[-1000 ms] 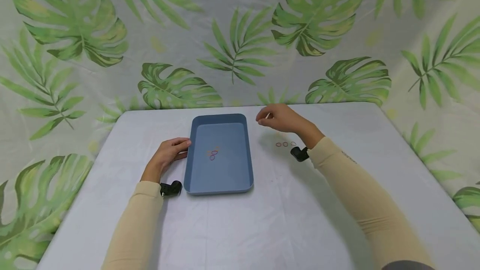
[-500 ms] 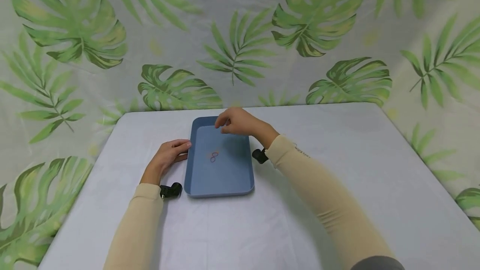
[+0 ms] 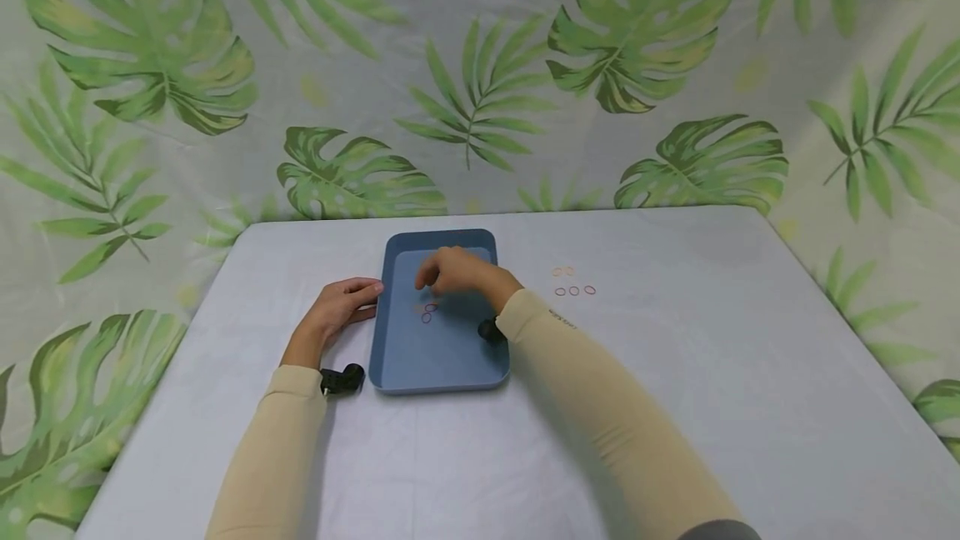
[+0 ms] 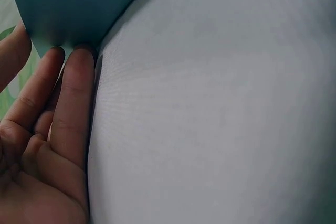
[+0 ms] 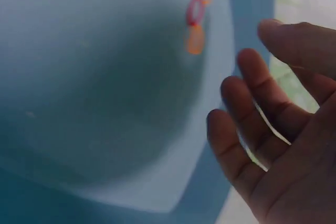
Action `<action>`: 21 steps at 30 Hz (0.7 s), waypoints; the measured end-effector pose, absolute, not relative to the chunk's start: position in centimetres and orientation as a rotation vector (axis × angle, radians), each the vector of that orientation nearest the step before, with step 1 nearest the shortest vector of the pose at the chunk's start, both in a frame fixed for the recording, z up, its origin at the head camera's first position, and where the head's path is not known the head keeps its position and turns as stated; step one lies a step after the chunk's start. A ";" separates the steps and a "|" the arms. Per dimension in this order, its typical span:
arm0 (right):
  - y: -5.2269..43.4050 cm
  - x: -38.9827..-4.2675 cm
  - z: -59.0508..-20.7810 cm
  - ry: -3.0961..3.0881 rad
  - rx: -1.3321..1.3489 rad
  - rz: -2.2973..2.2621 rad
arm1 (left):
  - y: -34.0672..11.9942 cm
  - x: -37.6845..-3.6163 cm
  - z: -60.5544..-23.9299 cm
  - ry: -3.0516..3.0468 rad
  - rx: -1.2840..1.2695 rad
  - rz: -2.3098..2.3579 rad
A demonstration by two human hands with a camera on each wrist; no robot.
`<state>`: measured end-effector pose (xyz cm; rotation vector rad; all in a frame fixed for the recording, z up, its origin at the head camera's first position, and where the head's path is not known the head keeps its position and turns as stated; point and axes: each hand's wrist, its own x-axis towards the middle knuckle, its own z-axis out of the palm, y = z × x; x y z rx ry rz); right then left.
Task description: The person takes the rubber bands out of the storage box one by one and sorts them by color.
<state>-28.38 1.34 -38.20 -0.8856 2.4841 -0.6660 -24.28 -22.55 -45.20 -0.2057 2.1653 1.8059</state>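
The right hand (image 3: pixel 459 272) hovers over the inside of the blue tray (image 3: pixel 450 357), with the fingers loosely spread and a little bent. The right wrist view shows the palm open and nothing between the fingers (image 5: pixel 247 85). Just under the fingertips, on the tray floor, lies a small group of rubber bands (image 3: pixel 427 312), red and orange ones, close together and partly overlapping; the hand does not touch them. In the right wrist view these bands (image 5: pixel 195 11) are blurred but lie near the far wall of the tray.

The left hand (image 3: pixel 337 311) rests on the table (image 3: pixel 675 373) beside the left wall of the tray. Its fingers are nearly straight, and the fingertips (image 4: pixel 79 59) touch the outer side of the tray wall (image 4: pixel 68 9); they do not curl around it.

On the table to the right of the tray, well apart from both hands, lie five more small rubber bands (image 3: pixel 572 283) in two short rows. A cloth with a pattern of green leaves (image 3: pixel 637 32) hangs behind the table. Both arms wear light beige sleeves (image 3: pixel 600 407).
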 end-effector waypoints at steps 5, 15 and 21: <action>1.8 -28.4 -39.8 2.503 -0.848 -0.662 | -22.5 -24.1 -45.1 2.164 -0.196 1.806; 1.8 -28.6 -41.5 2.557 -0.739 -0.742 | -22.5 -24.2 -45.4 2.163 -0.216 1.810; 2.0 -28.7 -41.6 2.561 -0.707 -0.778 | -22.4 -24.3 -45.2 2.173 -0.231 1.808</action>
